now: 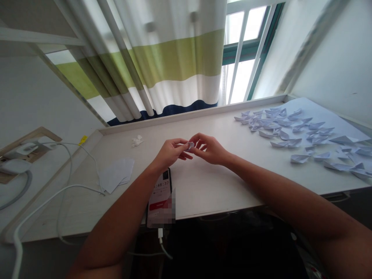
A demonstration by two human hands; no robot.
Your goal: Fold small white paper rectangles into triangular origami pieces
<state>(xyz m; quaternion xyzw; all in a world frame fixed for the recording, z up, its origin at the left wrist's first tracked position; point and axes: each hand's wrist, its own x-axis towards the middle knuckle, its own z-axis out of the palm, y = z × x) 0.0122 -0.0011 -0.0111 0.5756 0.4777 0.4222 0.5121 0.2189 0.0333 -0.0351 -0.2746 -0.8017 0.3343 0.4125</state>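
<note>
Between my two hands, above the middle of the white desk, is a small piece of folded white paper [190, 146]. My left hand [173, 150] pinches it from the left with thumb and fingers. From the right, my right hand [209, 148] grips its other side, fingers curled. Much of the paper is hidden by the fingertips, so its exact shape cannot be made out. Several folded paper boats [286, 143] lie spread over the desk's right side. To the left of my forearm rests a small stack of white paper sheets [117, 174].
A phone [159, 199] with a cable plugged in lies at the desk's front edge, under my left forearm. Crumpled white paper [137, 140] sits further back. White cables [58, 190] run across the left side from a power strip [26, 151]. A raised rim [174, 115] borders the desk's back.
</note>
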